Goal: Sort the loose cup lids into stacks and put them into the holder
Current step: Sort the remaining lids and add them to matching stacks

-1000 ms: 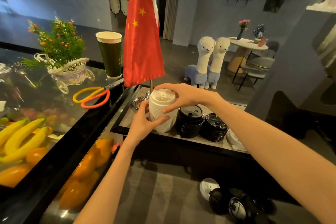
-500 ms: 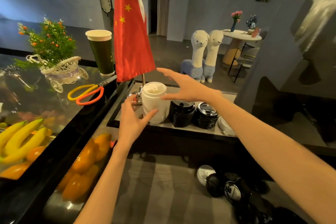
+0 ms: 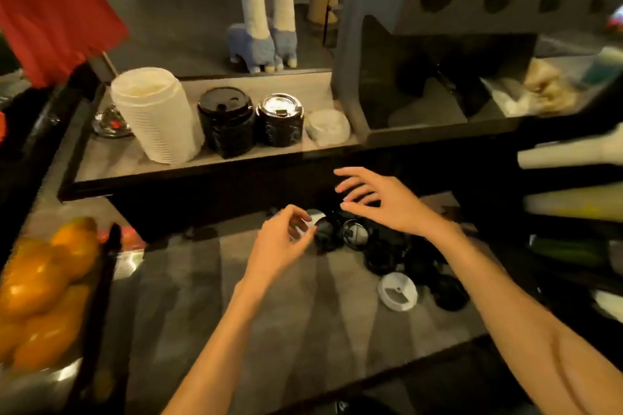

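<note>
Head view: both hands hang empty over the lower counter (image 3: pixel 269 330), fingers loosely spread, neither gripping anything. The left hand (image 3: pixel 281 242) hovers with curled, relaxed fingers just short of a white lid (image 3: pixel 315 216) at the near edge of the loose pile; whether a fingertip touches it I cannot tell. The right hand (image 3: pixel 381 200) is splayed wide above the black lids (image 3: pixel 387 247), which lie jumbled just beneath and behind its palm, probably poised to gather several at once. Another white lid (image 3: pixel 397 291) lies apart, below the right wrist, beside the arm.

Beyond both hands, up on the holder tray (image 3: pixel 111 161), the sorted work stands: a tall white stack (image 3: pixel 155 114) far left of the grip, then two black stacks (image 3: pixel 226 121), (image 3: pixel 279 119) and a low pale stack (image 3: pixel 328 126), set by colour so like nests with like. Judging by that, the pile under the hands is the remainder to sort.
</note>
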`<state>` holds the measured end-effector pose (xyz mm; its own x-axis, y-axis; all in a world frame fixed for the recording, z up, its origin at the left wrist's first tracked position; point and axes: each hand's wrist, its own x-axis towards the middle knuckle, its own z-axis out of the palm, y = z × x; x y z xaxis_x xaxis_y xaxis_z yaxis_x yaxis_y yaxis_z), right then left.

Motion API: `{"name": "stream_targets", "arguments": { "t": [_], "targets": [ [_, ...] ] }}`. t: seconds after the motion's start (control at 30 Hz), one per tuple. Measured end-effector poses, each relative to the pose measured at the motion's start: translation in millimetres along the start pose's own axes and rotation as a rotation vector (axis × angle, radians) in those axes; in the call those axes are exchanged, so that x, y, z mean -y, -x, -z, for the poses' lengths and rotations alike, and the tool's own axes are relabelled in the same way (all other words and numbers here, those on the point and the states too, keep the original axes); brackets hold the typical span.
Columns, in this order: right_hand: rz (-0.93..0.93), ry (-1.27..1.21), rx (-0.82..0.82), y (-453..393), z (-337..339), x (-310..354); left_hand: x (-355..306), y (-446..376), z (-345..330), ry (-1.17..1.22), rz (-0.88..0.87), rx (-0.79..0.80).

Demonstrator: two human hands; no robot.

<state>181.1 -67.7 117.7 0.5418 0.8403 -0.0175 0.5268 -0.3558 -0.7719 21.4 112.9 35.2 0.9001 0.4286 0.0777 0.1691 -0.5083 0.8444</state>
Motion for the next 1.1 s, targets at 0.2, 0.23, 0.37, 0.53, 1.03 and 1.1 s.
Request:
{"name": "stream_targets", "arguments": {
  "t": [0.2,0.23,0.37,0.53,1.03,1.1],
  "targets": [
    [-0.323,0.024,0.010,69.0,-6.9,-108.1,11.0,16.2,-89.0,-0.014,0.111,0.314],
    [-0.366,0.037,0.016,77.6,-8.4,-126.2,12.8,18.6,-103.2,-0.021,0.124,0.361],
    [-0.487,0.098,0.108,106.9,-19.7,-181.8,11.9,24.3,-156.8,-0.019,0.228,0.397],
    [-0.406,0.366,0.296,119.1,-42.2,-212.6,15.2,16.4,-212.9,0.011,0.420,0.188],
    [-0.225,0.082,0.189,134.8,-11.8,-265.0,12.3,-24.2,-275.3,0.119,0.697,-0.141],
    [-0.240,0.002,0.136,136.5,-2.6,-265.4,8.1,-20.3,-265.6,0.240,0.711,-0.163]
  ]
}}
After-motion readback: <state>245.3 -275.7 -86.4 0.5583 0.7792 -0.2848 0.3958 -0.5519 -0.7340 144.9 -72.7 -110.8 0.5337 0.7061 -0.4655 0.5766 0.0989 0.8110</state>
